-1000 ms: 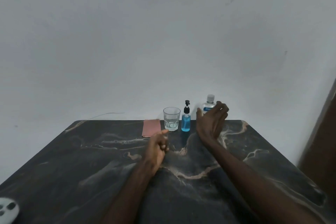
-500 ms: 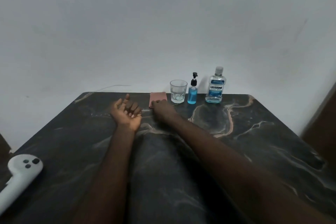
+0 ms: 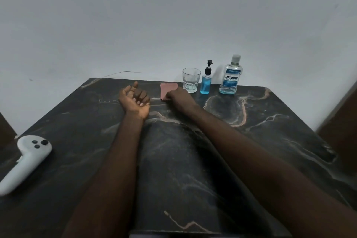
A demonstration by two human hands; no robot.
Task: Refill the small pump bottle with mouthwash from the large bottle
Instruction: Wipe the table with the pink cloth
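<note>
Both hands on the bench, bottles untouched at the far edge.

I note my left hand (image 3: 135, 100) palm up, its grip loose and holding nothing; my right hand (image 3: 178, 95) lies knuckles up on the pink cloth (image 3: 167, 91), its grip hidden from me. The small pump bottle (image 3: 206, 81) stands upright between the glass (image 3: 191, 82) and the large bottle (image 3: 230, 76). A white controller (image 3: 25, 162) lies near left.

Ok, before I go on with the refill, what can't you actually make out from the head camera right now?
Head view:
- Right hand: its fingers curl under at the pink cloth, so whether they grip it is hidden.
- Large clear mouthwash bottle: small label print too small to read.
- Small blue pump bottle: cap tightness not visible.
- White handheld controller: its end is cut off by the left edge.
</note>
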